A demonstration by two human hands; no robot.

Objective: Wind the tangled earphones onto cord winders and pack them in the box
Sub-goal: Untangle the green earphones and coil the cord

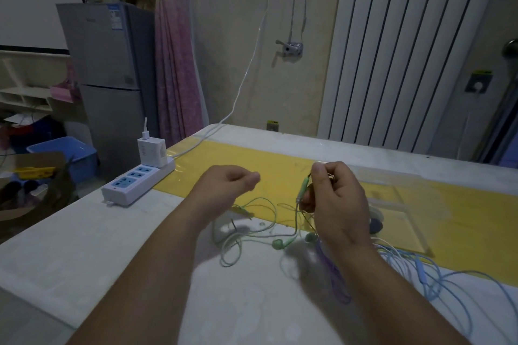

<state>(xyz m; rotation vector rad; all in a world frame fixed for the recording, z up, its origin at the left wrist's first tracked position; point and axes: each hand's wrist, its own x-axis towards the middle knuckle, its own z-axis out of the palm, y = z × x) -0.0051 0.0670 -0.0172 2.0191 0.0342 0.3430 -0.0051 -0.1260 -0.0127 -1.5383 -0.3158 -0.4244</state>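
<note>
While the right hand [333, 199] pinches the raised cord of the green earphones [280, 244], buds lying on the table [112, 246] beneath, left hand [232, 180] curled alongside, its hold unclear, blue earphones [420, 269] tangled at right, box [392, 193] behind

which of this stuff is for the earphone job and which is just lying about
For the job:
- green earphones, their cord held by the right hand
- purple cord
- blue earphones
- clear box

Lying about:
- power strip
- charger
- fridge
- blue bin
</note>
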